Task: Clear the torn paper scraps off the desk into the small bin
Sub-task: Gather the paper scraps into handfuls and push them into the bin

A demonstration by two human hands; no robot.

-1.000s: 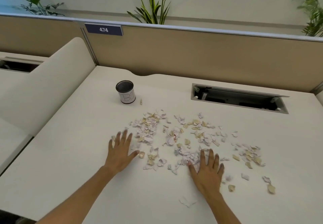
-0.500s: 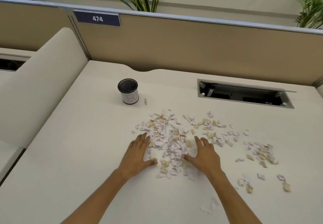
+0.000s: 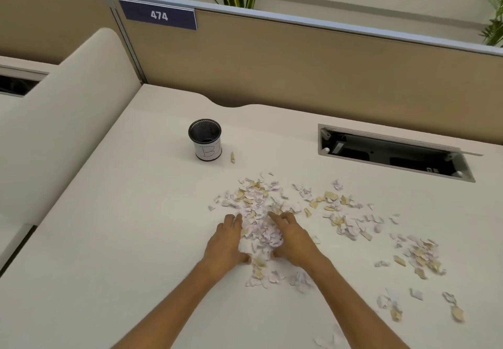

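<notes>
Near the middle of the bench (image 3: 114, 239), the left hand (image 3: 227, 242) and right hand (image 3: 295, 239) cup a heap of paper scraps (image 3: 260, 233) between them, palms pressed against it, fingers loosely curled, seemingly not fully clenched. More scraps trail toward the right edge and front right corner. The small bin (image 3: 205, 139) stands upright toward the back, well apart, with bare surface between. The left side lies open.

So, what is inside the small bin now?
The small bin stands upright; only dark mesh shows inside, no scraps visible. Its bottom is too dark to tell. One scrap lies beside it on the desk.
</notes>
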